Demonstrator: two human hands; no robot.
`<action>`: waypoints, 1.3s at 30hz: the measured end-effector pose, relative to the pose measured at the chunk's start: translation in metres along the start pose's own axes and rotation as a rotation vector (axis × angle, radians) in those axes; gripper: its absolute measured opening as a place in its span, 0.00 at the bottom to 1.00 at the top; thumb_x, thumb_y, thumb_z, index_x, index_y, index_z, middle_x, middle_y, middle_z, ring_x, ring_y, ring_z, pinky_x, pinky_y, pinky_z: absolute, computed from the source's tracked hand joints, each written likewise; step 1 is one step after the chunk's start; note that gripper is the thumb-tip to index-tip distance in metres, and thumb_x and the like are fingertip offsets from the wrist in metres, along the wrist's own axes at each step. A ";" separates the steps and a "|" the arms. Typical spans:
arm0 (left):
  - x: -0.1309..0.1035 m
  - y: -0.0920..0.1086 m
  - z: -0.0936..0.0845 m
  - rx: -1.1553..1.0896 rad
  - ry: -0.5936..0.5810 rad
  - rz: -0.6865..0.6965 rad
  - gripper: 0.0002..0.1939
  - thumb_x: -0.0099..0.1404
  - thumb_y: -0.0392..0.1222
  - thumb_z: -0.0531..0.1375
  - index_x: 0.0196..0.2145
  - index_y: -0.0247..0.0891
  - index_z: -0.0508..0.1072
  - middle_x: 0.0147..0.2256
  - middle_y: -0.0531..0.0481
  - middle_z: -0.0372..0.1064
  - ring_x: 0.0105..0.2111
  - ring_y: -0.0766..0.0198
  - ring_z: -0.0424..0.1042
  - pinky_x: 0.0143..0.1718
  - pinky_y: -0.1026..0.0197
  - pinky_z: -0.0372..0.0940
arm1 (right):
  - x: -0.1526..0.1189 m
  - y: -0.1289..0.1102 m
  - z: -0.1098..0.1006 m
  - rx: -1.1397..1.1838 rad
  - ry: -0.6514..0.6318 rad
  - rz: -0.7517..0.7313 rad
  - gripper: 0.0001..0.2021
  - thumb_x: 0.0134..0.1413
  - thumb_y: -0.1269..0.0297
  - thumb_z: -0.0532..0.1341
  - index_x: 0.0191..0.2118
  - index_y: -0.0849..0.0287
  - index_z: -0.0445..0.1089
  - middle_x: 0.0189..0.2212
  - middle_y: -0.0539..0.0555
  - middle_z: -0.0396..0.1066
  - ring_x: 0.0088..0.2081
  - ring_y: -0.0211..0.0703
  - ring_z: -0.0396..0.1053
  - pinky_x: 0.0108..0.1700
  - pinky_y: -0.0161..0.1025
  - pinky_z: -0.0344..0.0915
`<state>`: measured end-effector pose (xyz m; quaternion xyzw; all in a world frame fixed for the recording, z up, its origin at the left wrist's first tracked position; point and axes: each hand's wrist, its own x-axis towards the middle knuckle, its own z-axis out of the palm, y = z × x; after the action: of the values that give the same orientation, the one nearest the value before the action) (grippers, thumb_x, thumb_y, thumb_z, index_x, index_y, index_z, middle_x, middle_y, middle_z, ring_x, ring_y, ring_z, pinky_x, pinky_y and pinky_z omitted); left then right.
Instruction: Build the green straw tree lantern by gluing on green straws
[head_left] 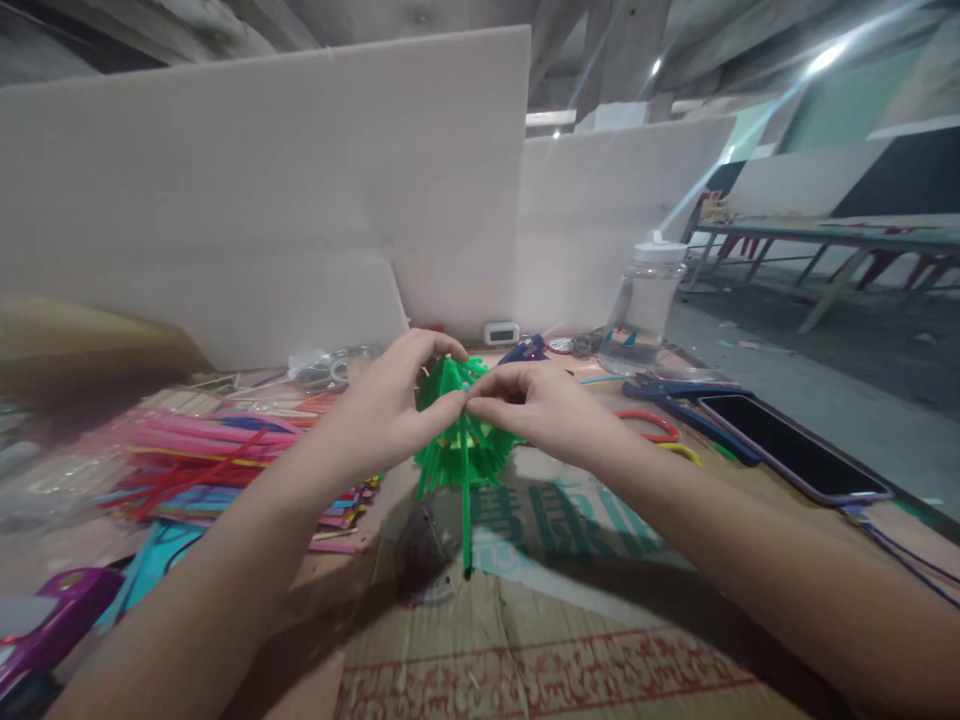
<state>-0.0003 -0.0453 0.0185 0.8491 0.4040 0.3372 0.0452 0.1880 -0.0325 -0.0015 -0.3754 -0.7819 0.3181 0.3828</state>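
Fingers of the left hand (pixel 401 388) curl around the green pipe-cleaner cone (pixel 450 465) in the middle, while those of the right hand (pixel 544 402) pinch narrowly at the upper end of a green stem (pixel 466 510). Coloured pipe cleaners (pixel 217 440) lie left, a smartphone (pixel 791 450) right; farther stand a lidded clear bottle (pixel 641 305) and white boards (pixel 300 160).

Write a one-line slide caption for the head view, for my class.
Left hand and right hand meet at a green craft piece, between colourful strips and a dark-screened phone.
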 end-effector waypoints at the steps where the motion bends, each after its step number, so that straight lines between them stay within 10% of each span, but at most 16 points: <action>1: 0.000 0.000 0.000 -0.002 0.000 0.000 0.13 0.65 0.43 0.56 0.46 0.37 0.66 0.43 0.46 0.68 0.42 0.58 0.69 0.44 0.54 0.64 | 0.000 0.000 0.000 0.011 -0.001 -0.001 0.05 0.53 0.67 0.63 0.30 0.61 0.75 0.18 0.45 0.60 0.22 0.33 0.56 0.24 0.34 0.51; 27: -0.003 -0.009 -0.012 -0.049 -0.105 0.039 0.19 0.68 0.46 0.57 0.55 0.42 0.66 0.53 0.44 0.65 0.53 0.56 0.66 0.51 0.54 0.64 | -0.001 0.002 0.000 0.009 0.027 0.031 0.05 0.53 0.65 0.63 0.29 0.60 0.73 0.20 0.46 0.63 0.23 0.33 0.57 0.27 0.35 0.53; 39: 0.001 -0.017 -0.012 -0.021 -0.047 -0.014 0.17 0.68 0.43 0.56 0.54 0.40 0.69 0.51 0.45 0.68 0.46 0.58 0.69 0.47 0.55 0.65 | -0.033 -0.005 -0.005 -0.443 0.036 -0.194 0.20 0.61 0.54 0.59 0.21 0.58 0.69 0.17 0.49 0.64 0.21 0.35 0.56 0.26 0.38 0.47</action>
<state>-0.0179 -0.0357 0.0227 0.8533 0.4052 0.3213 0.0662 0.2047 -0.0611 -0.0071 -0.3789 -0.8580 0.0940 0.3338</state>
